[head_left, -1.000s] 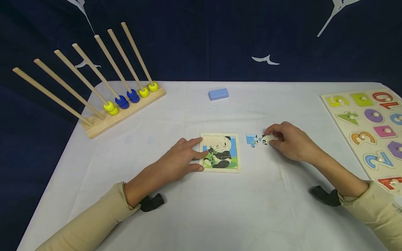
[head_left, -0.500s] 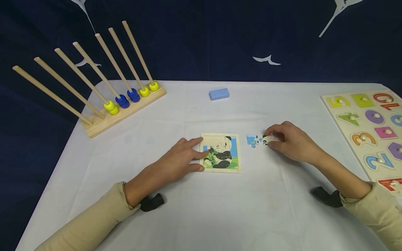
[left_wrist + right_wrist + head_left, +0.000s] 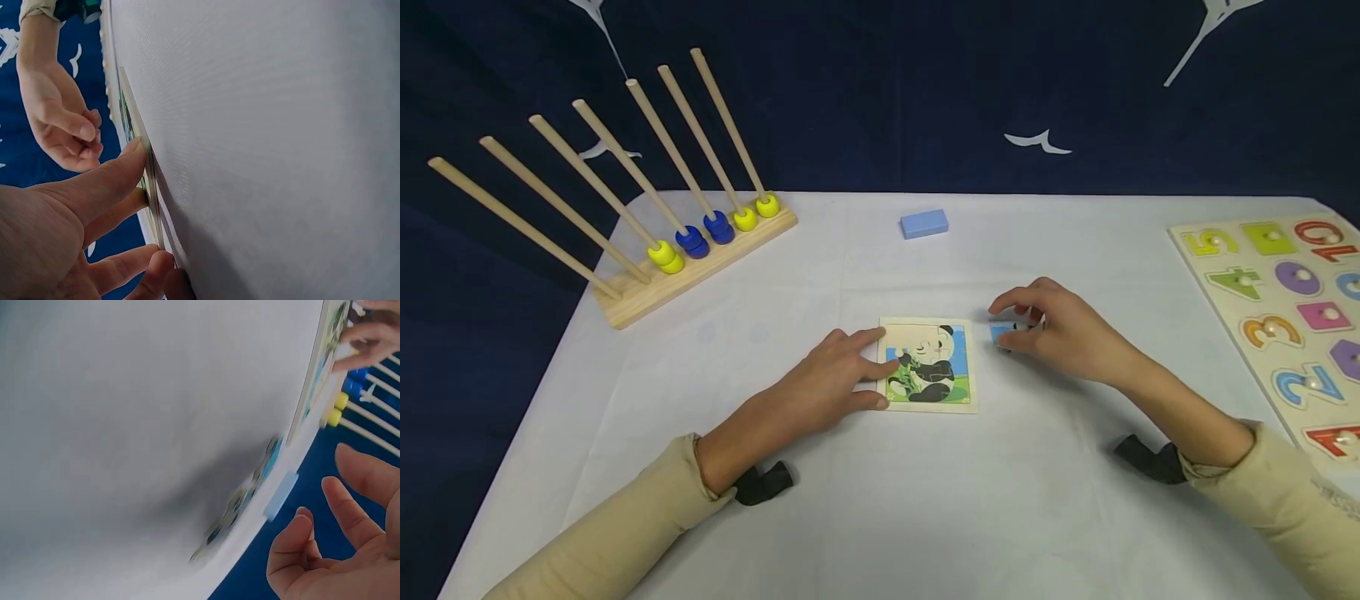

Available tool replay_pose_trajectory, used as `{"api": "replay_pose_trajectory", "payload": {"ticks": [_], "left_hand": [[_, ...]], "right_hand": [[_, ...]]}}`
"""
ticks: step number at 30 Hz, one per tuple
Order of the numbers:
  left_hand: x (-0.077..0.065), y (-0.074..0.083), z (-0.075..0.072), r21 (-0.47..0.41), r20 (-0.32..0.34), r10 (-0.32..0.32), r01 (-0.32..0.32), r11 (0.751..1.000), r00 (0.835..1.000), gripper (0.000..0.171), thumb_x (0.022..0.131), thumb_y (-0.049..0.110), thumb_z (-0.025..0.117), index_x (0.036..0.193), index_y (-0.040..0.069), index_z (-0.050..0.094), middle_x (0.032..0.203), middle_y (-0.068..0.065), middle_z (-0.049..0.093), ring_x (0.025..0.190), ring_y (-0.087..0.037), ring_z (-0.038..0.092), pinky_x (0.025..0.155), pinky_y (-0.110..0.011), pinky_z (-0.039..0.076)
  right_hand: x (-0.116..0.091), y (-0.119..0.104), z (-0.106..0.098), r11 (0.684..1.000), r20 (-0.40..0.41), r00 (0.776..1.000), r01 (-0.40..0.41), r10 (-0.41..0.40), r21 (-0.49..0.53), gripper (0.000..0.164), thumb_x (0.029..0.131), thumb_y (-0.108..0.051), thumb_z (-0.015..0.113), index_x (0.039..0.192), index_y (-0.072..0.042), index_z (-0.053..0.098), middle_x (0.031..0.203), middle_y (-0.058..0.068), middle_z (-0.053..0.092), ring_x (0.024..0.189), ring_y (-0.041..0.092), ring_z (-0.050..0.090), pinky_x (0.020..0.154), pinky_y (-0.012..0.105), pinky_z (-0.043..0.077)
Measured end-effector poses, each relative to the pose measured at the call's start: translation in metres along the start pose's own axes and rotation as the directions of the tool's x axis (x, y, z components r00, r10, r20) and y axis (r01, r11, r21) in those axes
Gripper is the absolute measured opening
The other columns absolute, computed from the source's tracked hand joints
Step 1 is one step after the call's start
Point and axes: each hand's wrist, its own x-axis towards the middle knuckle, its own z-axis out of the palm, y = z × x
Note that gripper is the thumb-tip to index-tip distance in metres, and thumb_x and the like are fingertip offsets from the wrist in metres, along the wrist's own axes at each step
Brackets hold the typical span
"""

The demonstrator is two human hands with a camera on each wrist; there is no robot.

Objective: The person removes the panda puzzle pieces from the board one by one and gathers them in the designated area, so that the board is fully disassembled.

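Note:
A square panda jigsaw puzzle in a pale wooden frame (image 3: 932, 407) lies on the white cloth, its upper left showing bare wood. My left hand (image 3: 831, 379) rests on the frame's left edge, fingers spread; the left wrist view shows the thumb (image 3: 119, 178) on its near edge. Right of the frame lie loose jigsaw pieces, one with a blue part (image 3: 1000, 328). My right hand (image 3: 1071, 333) hovers over them and partly hides them from the head view. In the right wrist view the pieces (image 3: 236, 503) lie on the cloth, apart from the bent, separated fingers.
A wooden bead rack (image 3: 700, 267) with tall pegs and yellow and blue beads stands at the back left. A blue block (image 3: 924, 223) lies at the back middle. A number-and-shape peg board (image 3: 1262, 292) lies on the right, near the right forearm.
My right hand has moved left from the panda piece toward the blue piece, its thumb and fingers now wider apart. My left hand and the framed puzzle stay in place.

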Motion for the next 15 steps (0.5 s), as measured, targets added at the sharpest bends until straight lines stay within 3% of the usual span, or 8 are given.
{"api": "replay_pose_trajectory", "payload": {"ticks": [7,15], "left_hand": [[-0.001,-0.001,0.001,-0.004,-0.001,0.021,-0.021,1.0,1.0,0.051,0.086,0.027,0.078,0.133,0.015,0.063,0.154,-0.015,0.037,0.116,-0.031,0.047,0.091,-0.036,0.041],[0.0,-0.002,-0.001,0.005,-0.001,0.035,-0.035,0.999,0.999,0.051,0.086,0.029,0.077,0.134,0.016,0.063,0.154,-0.015,0.037,0.117,-0.03,0.047,0.091,-0.036,0.041]], "right_hand": [[0.01,-0.007,0.013,0.997,0.017,0.996,0.082,-0.082,-0.005,0.03,0.085,-0.01,0.078,0.113,-0.006,0.071,0.095,0.011,0.056,0.085,0.025,0.048,0.074,0.038,0.039],[0.021,-0.017,0.025,0.996,0.124,0.988,0.093,-0.094,0.009,0.033,0.084,-0.011,0.078,0.116,-0.007,0.072,0.098,0.008,0.057,0.086,0.023,0.047,0.075,0.038,0.039]]}}
